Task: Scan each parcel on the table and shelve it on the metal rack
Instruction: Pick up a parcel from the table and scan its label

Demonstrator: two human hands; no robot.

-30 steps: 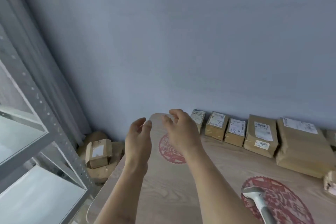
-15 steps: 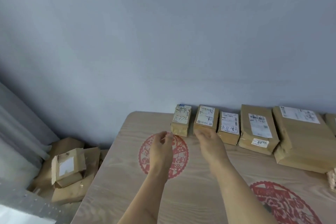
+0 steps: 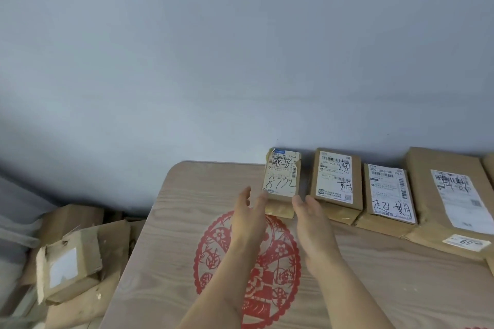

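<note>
A row of brown parcels lies along the far edge of the wooden table (image 3: 171,222). The leftmost small parcel (image 3: 282,179) has a white label with "8772" handwritten on it. My left hand (image 3: 247,218) is open, its fingertips at that parcel's near left corner. My right hand (image 3: 311,218) is open at its near right corner, touching or nearly touching. To the right lie a second parcel (image 3: 335,181), a third parcel (image 3: 387,195) and a large flat parcel (image 3: 451,195). The metal rack and the scanner are out of view.
A red paper-cut decal (image 3: 213,256) marks the tabletop under my forearms. Left of the table, lower down, brown packages are piled, with a torn box (image 3: 68,267) on top. A plain grey wall stands right behind the parcels.
The view swung right, away from the metal rack, and closer to the table. Both hands moved forward from mid-air to either side of the leftmost parcel.
</note>
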